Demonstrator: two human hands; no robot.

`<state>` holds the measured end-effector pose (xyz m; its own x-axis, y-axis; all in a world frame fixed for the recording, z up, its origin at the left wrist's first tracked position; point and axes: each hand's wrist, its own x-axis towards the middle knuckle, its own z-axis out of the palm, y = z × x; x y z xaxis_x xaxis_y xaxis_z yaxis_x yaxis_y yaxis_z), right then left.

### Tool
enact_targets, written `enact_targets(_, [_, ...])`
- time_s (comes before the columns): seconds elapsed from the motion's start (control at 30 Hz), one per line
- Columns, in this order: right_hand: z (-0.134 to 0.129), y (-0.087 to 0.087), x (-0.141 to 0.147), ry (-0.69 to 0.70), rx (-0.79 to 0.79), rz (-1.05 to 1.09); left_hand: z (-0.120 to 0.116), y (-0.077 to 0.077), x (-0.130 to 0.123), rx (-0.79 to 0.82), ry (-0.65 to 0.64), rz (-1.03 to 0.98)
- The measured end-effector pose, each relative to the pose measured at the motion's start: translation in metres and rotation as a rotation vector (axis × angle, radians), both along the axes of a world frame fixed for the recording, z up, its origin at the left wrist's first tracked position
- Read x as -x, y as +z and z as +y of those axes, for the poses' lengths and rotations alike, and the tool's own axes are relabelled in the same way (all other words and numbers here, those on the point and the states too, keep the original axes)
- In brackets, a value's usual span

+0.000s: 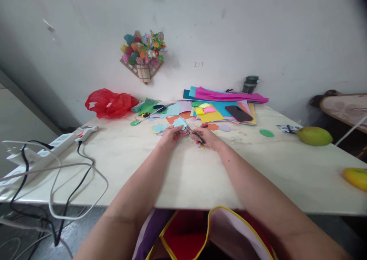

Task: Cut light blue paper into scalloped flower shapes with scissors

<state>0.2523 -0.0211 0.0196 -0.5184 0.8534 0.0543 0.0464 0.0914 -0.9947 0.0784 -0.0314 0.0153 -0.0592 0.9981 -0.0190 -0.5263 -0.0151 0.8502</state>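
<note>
A light blue paper piece with a scalloped edge [180,122] is pinched in the fingers of my left hand [172,135]. My right hand [207,137] is closed on black-handled scissors [198,137], whose blades point up and left to the right edge of that paper. Small colored scraps lie beneath and between my hands. Left of my left hand, another light blue scalloped piece [159,128] rests on the table. Just beyond my right hand are an orange scalloped piece [212,126] and a pale purple oval [224,128].
Colored sheets, a phone [239,113] and other scissors [160,108] lie at the back of the table [200,183]. A red plastic bag [110,102] sits back left, power strips [57,145] and cables left, a green fruit [314,136] right, a dark cup [250,84] behind.
</note>
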Motion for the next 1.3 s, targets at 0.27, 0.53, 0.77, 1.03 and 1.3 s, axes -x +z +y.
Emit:
enact_targets(0.27, [-0.0009,0.0007,-0.0002,-0.019,0.006,-0.004,-0.0023,0.0014,-0.0024,-0.036,-0.021,0.038])
enact_targets(0.53, [0.0015,-0.002,-0.0016,-0.007,-0.025,-0.013,-0.0013,0.0011,-0.0008,-0.059,-0.037,0.011])
enact_targets(0.77, [-0.0002,0.0,-0.0022,-0.005,-0.035,0.001,0.0007,-0.0017,0.0012,-0.02,-0.038,0.029])
enact_targets(1.03, [0.0014,-0.0021,-0.0028,0.009,-0.03,0.025,0.0004,-0.0029,0.0013,-0.041,-0.057,0.034])
enact_targets(1.3, [0.0015,-0.0029,-0.0021,-0.002,-0.036,0.014,-0.0002,-0.0025,0.0006,-0.027,-0.075,0.025])
